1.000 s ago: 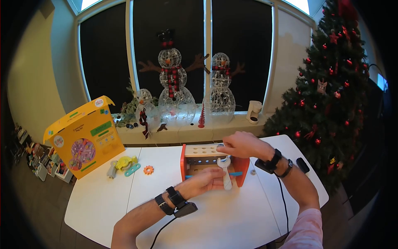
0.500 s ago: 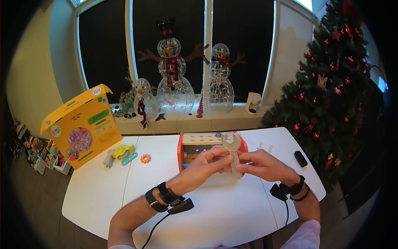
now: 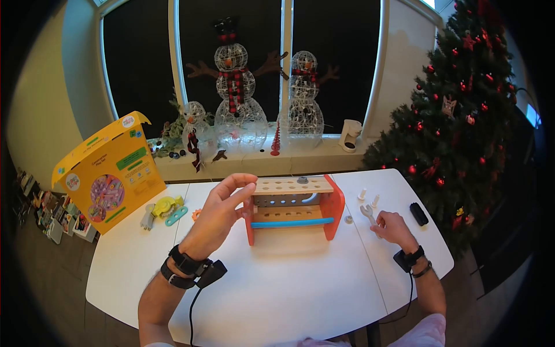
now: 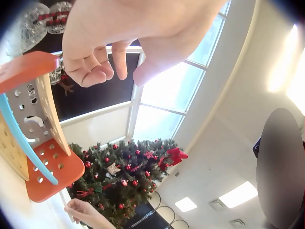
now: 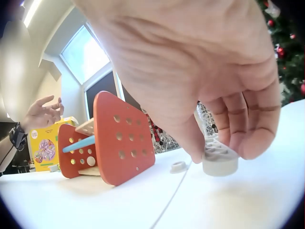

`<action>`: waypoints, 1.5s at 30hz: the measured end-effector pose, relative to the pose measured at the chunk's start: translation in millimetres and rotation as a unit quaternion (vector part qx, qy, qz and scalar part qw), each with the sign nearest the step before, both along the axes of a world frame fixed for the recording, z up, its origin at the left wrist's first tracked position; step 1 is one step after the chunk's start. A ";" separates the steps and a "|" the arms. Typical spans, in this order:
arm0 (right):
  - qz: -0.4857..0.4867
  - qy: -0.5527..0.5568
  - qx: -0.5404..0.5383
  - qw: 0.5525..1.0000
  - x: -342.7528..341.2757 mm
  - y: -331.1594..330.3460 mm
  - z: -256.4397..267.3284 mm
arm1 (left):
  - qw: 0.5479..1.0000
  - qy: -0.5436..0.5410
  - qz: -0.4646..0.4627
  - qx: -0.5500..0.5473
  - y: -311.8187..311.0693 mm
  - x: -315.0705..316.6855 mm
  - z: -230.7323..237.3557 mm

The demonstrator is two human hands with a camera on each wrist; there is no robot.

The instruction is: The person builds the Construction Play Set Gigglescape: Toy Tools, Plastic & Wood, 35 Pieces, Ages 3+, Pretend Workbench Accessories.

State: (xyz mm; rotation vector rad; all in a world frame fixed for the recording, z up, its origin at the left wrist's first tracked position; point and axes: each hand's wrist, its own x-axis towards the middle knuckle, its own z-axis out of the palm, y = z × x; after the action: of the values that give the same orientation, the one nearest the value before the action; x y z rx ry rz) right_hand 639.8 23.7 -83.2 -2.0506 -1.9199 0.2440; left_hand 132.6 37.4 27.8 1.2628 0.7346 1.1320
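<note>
My right hand (image 3: pixel 395 229) pinches the handle of the grey toy wrench (image 3: pixel 368 215), which lies low over the table right of the toy workbench (image 3: pixel 331 208). In the right wrist view its thumb and fingers stand on either side of the wrench end (image 5: pixel 220 163). My left hand (image 3: pixel 215 211) is raised at the workbench's left end, fingers loosely bent and holding nothing; the left wrist view shows a gap between hand (image 4: pixel 138 33) and workbench (image 4: pixel 57 176). A blue bar (image 3: pixel 292 222) crosses the workbench front, and a grey nut-like piece (image 3: pixel 302 180) sits on its top.
Two pale screw-like pieces (image 3: pixel 362 195) stand near the wrench, with a small grey ring (image 3: pixel 348 220) beside the workbench. A black object (image 3: pixel 418 214) lies at the table's right. Yellow and teal toy parts (image 3: pixel 167 207) lie left, before the yellow box (image 3: pixel 110 179).
The wrench, held up in front of the workbench between both hands, has gone right and down with my right hand. My left hand has let go and moved left to the workbench's left end.
</note>
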 end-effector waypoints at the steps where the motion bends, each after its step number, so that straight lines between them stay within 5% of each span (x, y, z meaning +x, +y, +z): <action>1: 0.002 -0.001 0.000 1.000 7.8 3.3 -10.3 | 1.000 -0.006 0.029 -0.003 1.5 -2.3 -0.4; 7: -0.037 -0.017 -0.078 0.996 22.2 14.0 -29.7 | 0.997 -0.014 0.079 -0.016 14.9 -20.3 -14.6; 13: -0.041 0.010 -0.018 0.999 -35.3 17.6 34.3 | 0.991 0.044 0.120 -0.029 31.4 -26.3 -32.0; 15: 0.024 0.258 -0.084 0.962 -55.1 23.8 51.1 | 0.983 0.092 0.156 -0.025 37.7 -26.3 -39.2; 16: 0.023 0.261 -0.081 0.962 -66.2 27.3 54.4 | 0.980 0.130 0.145 -0.043 42.9 -29.5 -45.8; 18: 0.066 0.441 -0.158 0.881 -89.4 34.8 59.6 | 0.975 0.170 0.133 -0.056 53.5 -32.5 -61.0; 24: 0.103 0.477 -0.189 0.852 -121.8 47.0 66.5 | 0.970 0.183 -0.006 -0.160 36.9 -17.6 -50.9; 30: 0.115 0.525 -0.196 0.820 -112.0 37.1 68.3 | 0.982 0.156 -0.070 -0.083 35.8 -34.4 -58.0; 36: 0.179 0.538 -0.137 0.812 -115.8 12.3 61.0 | 0.978 0.184 -0.088 0.031 4.9 -42.3 -55.1; 45: 0.205 0.519 -0.084 0.826 -119.7 -2.0 40.3 | 0.966 0.250 -0.024 0.052 -27.2 -45.5 -55.1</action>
State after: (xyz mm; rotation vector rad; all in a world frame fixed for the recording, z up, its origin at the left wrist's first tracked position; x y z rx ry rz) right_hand 520.1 21.8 -42.9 -1.0725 -1.5451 1.3446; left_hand 87.1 10.2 -27.3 1.6744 1.0192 0.8224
